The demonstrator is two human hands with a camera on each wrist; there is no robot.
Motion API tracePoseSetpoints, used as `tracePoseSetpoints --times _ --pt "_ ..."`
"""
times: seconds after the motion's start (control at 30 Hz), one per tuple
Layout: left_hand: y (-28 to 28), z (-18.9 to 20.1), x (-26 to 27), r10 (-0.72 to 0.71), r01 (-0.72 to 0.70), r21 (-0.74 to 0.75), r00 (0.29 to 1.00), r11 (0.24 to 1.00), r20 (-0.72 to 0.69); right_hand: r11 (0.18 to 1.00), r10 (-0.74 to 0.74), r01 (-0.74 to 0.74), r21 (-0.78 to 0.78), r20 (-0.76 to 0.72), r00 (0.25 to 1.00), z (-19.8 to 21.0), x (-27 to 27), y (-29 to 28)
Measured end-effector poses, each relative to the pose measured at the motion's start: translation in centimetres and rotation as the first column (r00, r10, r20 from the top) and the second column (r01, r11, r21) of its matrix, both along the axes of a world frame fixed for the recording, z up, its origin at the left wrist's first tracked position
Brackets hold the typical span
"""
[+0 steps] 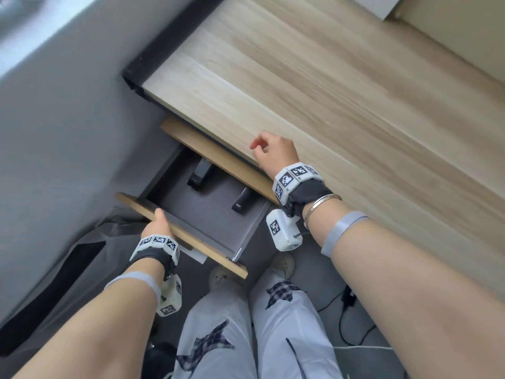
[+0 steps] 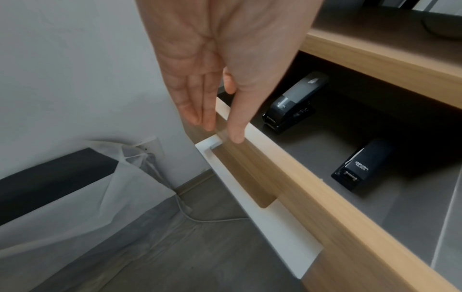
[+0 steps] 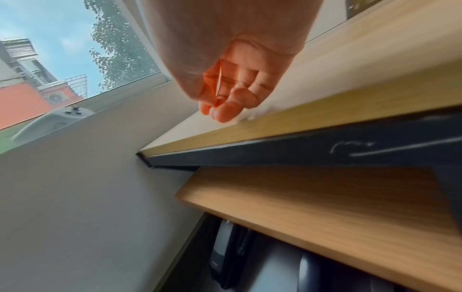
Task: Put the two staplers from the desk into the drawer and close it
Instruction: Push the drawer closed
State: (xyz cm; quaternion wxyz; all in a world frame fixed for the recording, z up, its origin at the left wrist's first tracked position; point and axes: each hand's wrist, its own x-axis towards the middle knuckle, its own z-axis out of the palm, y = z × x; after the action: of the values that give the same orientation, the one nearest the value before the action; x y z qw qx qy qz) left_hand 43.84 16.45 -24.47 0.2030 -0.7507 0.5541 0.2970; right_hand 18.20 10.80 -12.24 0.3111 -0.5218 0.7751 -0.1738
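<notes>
Staplers, both of them, already lie inside the open drawer: the larger stapler sits toward the back left, partly under the wooden shelf above, and the smaller stapler lies nearer the right side, well apart from the first. Neither touches a wall of the drawer as far as the views show. What remains, by the look of it, is only the closing.

The left hand hangs at the top edge of the drawer front, fingers straight and held together on the outer face, thumb on the inner side of the edge; it holds nothing closed in its grasp, and slight blur leaves the exact contact uncertain. The white handle runs along the front below the fingers. The right hand rests at the edge of the desk with fingers loosely curled and empty.

As for handling, the drawer front is stiff wood-faced board on a metal runner, so it should slide with a flat push rather than a grip. The staplers look dense and hard, likely heavy enough to stay put, though a sharp shove could send them sliding on the smooth grey floor. Pushing near the middle of the front would probably keep the drawer from skewing, and the thumb should come off the inner edge before the front meets the frame
</notes>
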Motion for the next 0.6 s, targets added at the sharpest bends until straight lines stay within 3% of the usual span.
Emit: tracePoseSetpoints --times 0.23,0.47,0.6 --pt "-3.2 -0.6 -3.0 -0.218 0.211 0.157 0.975 0.965 0.031 0.993 -0.112 0.112 0.032 -0.013 0.994 -0.3 -4.3 -0.5" --pt "-5.6 -0.4 -6.4 -0.403 0.395 0.159 0.915 0.905 0.021 0.986 -0.162 0.159 0.046 0.062 0.985 -0.2 -6.3 -0.8" --pt "-7.0 -0.8 -8.5 -0.438 0.442 0.132 0.897 0.887 -0.055 0.989 -0.129 0.126 0.079 0.043 0.991 -0.4 -6.9 -1.3"
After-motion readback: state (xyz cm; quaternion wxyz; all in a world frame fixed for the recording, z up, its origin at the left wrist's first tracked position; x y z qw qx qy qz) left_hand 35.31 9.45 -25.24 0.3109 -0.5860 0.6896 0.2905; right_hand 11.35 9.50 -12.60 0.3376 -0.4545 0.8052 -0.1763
